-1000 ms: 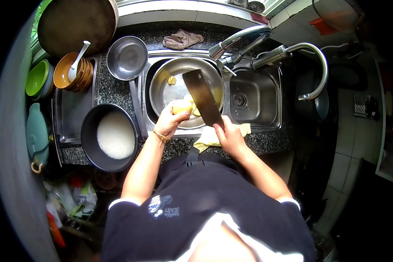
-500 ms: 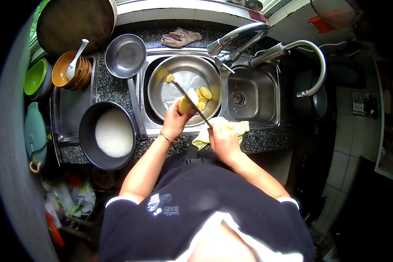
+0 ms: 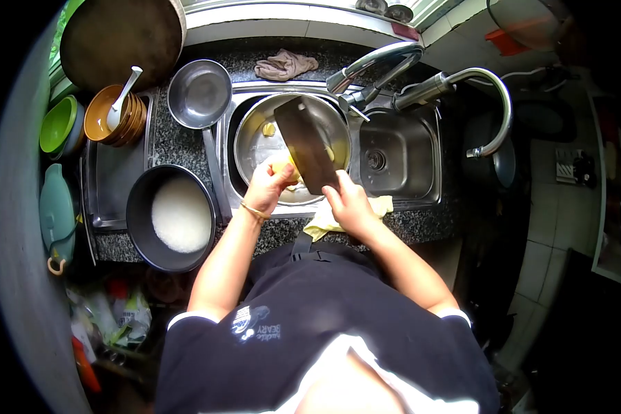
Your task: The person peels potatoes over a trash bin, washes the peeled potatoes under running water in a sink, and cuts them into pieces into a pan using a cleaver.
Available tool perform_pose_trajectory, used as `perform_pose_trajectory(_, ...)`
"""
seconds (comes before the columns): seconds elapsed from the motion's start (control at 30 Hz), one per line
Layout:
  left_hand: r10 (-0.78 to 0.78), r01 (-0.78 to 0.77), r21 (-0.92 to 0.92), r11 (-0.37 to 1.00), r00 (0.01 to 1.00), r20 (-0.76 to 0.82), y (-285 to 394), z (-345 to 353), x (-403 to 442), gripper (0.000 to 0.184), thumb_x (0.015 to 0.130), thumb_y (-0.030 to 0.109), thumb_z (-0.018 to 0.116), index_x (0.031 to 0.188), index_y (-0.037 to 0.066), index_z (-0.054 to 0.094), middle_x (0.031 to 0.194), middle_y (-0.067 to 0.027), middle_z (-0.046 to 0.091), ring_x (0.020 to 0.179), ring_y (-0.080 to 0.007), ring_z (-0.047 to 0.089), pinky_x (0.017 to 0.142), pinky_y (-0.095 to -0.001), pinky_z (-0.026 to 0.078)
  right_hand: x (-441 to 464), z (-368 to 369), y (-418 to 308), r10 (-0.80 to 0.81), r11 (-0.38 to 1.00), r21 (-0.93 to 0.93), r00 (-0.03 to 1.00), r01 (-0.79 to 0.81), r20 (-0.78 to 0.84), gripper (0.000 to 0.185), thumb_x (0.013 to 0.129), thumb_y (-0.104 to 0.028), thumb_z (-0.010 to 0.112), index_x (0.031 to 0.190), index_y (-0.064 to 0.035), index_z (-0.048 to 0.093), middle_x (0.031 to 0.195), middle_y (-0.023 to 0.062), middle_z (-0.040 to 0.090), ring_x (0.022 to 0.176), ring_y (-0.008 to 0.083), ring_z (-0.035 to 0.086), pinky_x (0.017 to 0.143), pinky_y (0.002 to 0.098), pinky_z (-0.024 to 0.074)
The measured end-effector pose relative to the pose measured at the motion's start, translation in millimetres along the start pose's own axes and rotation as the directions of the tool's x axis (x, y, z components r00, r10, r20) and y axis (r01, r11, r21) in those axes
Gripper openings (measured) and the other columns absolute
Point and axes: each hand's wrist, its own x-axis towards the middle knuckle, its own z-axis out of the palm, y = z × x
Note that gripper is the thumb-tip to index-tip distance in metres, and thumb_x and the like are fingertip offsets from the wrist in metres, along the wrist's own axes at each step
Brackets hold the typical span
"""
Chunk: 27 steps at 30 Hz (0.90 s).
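Observation:
My left hand (image 3: 268, 186) is closed around a pale yellow potato (image 3: 280, 164), over the near part of a round steel basin (image 3: 252, 141) set in the left sink. My right hand (image 3: 348, 203) grips the handle end of a wide dark cleaver (image 3: 305, 143). The blade leans up and to the left across the basin, its flat side showing, with its edge beside the potato. A yellow piece (image 3: 268, 130) lies in the basin; other pieces are mostly hidden behind the blade. Under my right wrist is a yellow cloth (image 3: 322, 222) on the sink's front edge.
Left of the sink are a dark pot (image 3: 136, 228) holding white rice, a long-handled pan (image 3: 200, 93) and stacked orange bowls (image 3: 103, 110). Two faucets (image 3: 421, 93) reach over the right sink (image 3: 414, 162). A crumpled cloth (image 3: 286, 65) lies behind.
The cleaver was flat-on, then turned edge-on with several slices in view below it, and now shows its broad side again, hiding most slices. My left hand has moved slightly left with the potato.

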Motion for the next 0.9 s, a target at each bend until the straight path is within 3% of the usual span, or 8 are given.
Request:
perform_pose_trajectory(0.2, 0.074, -0.074, 0.108, 0.991, 0.997, 0.0, 4.6, -5.2, -2.6, 0.033, 0.078, 0.014, 0.072, 0.102, -0.001, 0.057, 0.083, -0.0029, 0.062, 0.071, -0.0074, 0.056, 0.063, -0.0208, 0.046, -3.5, 8.7, 1.4, -0.016, 0.999, -0.048, 0.999, 0.015, -0.029, 0.02, 0.085, -0.01, 0.054, 0.102, -0.0007, 0.046, 0.069, 0.0204, 0.059, 0.059, 0.0377, 0.058, 0.055, 0.0443, 0.0463)
perform_pose_trajectory(0.33, -0.041, 0.045, -0.019, 0.999, 0.985, 0.167, 14.8, -28.9, -3.1, 0.032, 0.079, 0.019, 0.071, 0.102, 0.001, 0.058, 0.087, -0.003, 0.061, 0.076, -0.0085, 0.057, 0.065, -0.0229, 0.048, 12.1, -16.8, 6.4, 0.335, 0.778, 0.409, 0.866, -0.477, 0.371, 0.02, 0.086, -0.01, 0.055, 0.1, 0.0019, 0.047, 0.072, 0.019, 0.06, 0.065, 0.0286, 0.061, 0.061, 0.0342, 0.0453)
perform_pose_trajectory(0.4, -0.195, 0.213, -0.033, 0.977, 0.938, 0.286, 20.3, -35.5, -2.9, 0.031, 0.079, 0.018, 0.07, 0.103, 0.002, 0.058, 0.088, -0.0033, 0.062, 0.077, -0.0102, 0.059, 0.065, -0.023, 0.048, 8.9, -16.4, 13.4, 0.078, 0.953, 0.276, 0.981, -0.126, 0.178, 0.021, 0.086, -0.009, 0.055, 0.101, 0.0014, 0.047, 0.074, 0.0216, 0.061, 0.066, 0.0355, 0.062, 0.058, 0.0376, 0.0458)
perform_pose_trajectory(0.6, -0.151, 0.207, -0.168, 0.964, 0.943, 0.297, 21.3, -14.6, -1.0, 0.042, 0.076, 0.023, 0.072, 0.108, 0.003, 0.054, 0.091, -0.0042, 0.06, 0.078, -0.0108, 0.058, 0.063, -0.0243, 0.05, 10.3, -23.2, 7.3, 0.08, 0.988, 0.116, 0.98, -0.103, 0.183, 0.021, 0.084, -0.007, 0.054, 0.103, 0.0007, 0.047, 0.076, 0.0267, 0.059, 0.076, 0.0433, 0.057, 0.06, 0.0453, 0.0457)
perform_pose_trajectory(0.73, -0.078, 0.072, 0.048, 0.996, 0.984, 0.159, 22.2, -7.3, 4.5, 0.037, 0.076, 0.022, 0.072, 0.102, 0.003, 0.053, 0.081, -0.0023, 0.056, 0.067, -0.0102, 0.054, 0.056, -0.0236, 0.047, 6.6, -9.5, 14.0, 0.049, 0.936, 0.343, 0.995, -0.078, 0.092, 0.024, 0.086, -0.009, 0.055, 0.107, 0.0007, 0.046, 0.066, 0.0117, 0.058, 0.051, 0.0223, 0.057, 0.049, 0.0349, 0.0439)
perform_pose_trajectory(0.8, -0.181, 0.176, 0.039, 0.984, 0.96, 0.213, 22.5, -15.2, 6.1, 0.03, 0.077, 0.018, 0.068, 0.098, 0.003, 0.053, 0.076, -0.002, 0.055, 0.062, -0.0092, 0.051, 0.051, -0.0222, 0.044, 11.8, -23.6, 13.6, 0.255, 0.496, 0.692, 0.85, -0.524, 0.461, 0.023, 0.088, -0.01, 0.054, 0.108, -0.001, 0.046, 0.061, -0.0027, 0.044, 0.042, 0.0042, 0.041, 0.038, 0.0203, 0.0328)
perform_pose_trajectory(0.87, -0.195, 0.212, -0.034, 0.977, 0.944, 0.268, 23.1, -14.6, 4.0, 0.033, 0.075, 0.014, 0.065, 0.102, 0.004, 0.049, 0.079, -0.004, 0.054, 0.062, -0.0093, 0.051, 0.049, -0.0213, 0.042, 14.1, -27.0, 18.5, 0.238, 0.528, 0.671, 0.849, -0.52, 0.471, 0.025, 0.087, -0.012, 0.054, 0.109, -0.0012, 0.046, 0.062, -0.0023, 0.044, 0.043, 0.003, 0.04, 0.038, 0.02, 0.0348)
perform_pose_trajectory(0.9, -0.218, 0.244, -0.074, 0.967, 0.942, 0.256, 23.3, -15.5, 4.3, 0.037, 0.074, 0.013, 0.064, 0.105, 0.004, 0.047, 0.081, -0.005, 0.054, 0.062, -0.0099, 0.052, 0.049, -0.0213, 0.042, 14.7, -26.1, 26.7, 0.24, 0.585, 0.613, 0.836, -0.53, 0.493, 0.027, 0.087, -0.011, 0.054, 0.11, -0.0007, 0.045, 0.065, 0.0069, 0.055, 0.046, 0.0136, 0.052, 0.042, 0.0278, 0.0418)
